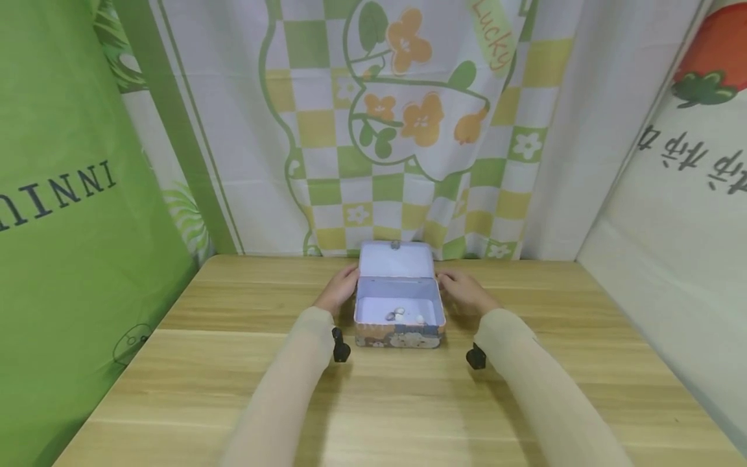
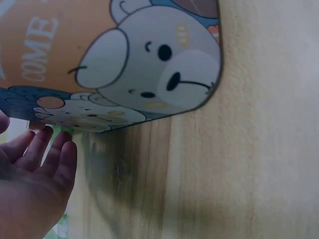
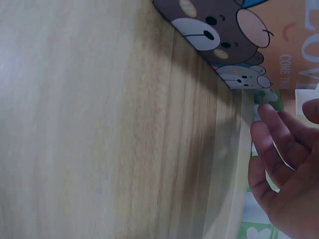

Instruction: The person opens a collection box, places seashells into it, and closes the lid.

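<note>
A tin box [image 1: 373, 334] with printed cartoon bears stands on the table, its hinged lid [image 1: 397, 263] raised at the back. Several small white and dark pebble-like pieces [image 1: 399, 312] lie on its pale floor. My left hand [image 1: 341, 288] is at the box's left side near the hinge; in the left wrist view its loosely bent fingers [image 2: 67, 162] come right up to the bear-printed wall. On the other side, my right hand [image 1: 463, 288] is beside the rear right corner, its fingers [image 3: 264, 139] relaxed and spread a little in the right wrist view. Neither hand grips anything.
The wooden table [image 1: 397, 415] runs up to a patterned curtain [image 1: 327, 143] close behind the raised lid. A green cloth [image 1: 70, 272] hangs on the left and a white cloth [image 1: 671, 246] on the right. Black wrist straps [image 1: 341, 347] show under both sleeves.
</note>
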### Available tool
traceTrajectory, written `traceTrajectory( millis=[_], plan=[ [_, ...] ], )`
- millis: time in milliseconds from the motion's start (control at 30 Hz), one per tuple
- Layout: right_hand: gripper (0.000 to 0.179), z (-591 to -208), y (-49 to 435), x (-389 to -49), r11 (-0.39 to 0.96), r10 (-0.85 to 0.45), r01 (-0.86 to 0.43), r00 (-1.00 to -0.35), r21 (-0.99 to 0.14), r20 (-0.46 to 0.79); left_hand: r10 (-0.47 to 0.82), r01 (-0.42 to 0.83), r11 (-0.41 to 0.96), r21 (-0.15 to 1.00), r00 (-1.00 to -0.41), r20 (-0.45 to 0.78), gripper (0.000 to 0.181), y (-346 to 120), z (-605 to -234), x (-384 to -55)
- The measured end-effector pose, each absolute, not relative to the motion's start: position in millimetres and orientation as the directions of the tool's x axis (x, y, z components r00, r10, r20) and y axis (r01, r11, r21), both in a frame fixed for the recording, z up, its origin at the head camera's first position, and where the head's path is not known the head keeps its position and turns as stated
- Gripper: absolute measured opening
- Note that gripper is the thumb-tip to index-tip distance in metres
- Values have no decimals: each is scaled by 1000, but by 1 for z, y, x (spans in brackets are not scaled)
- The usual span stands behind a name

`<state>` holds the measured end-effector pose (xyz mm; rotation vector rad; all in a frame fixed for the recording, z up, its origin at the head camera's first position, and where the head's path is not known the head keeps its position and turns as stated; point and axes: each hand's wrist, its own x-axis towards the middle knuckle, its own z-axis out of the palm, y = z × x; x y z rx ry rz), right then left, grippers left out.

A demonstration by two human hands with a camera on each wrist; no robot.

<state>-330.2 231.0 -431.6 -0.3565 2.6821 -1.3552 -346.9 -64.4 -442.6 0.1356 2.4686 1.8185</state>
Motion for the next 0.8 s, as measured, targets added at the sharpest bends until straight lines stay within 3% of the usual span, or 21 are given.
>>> traceTrajectory(
  millis=[233, 467, 800],
  plan=[
    [42, -434, 225, -335, 528, -226, -125, -974, -840, 4, 59, 20, 324, 946, -998, 1, 47, -63, -445, -350],
    [46, -437, 223, -336, 544, -175, -101, -985, -833, 5, 33, 23, 239, 971, -999, 15, 42, -62, -453, -355],
    [46, -443, 222, -338, 386, -114, -17, -993, -923, -29, -1, 33, 162, 986, -999, 33, 42, -63, -456, -360]
  ],
)
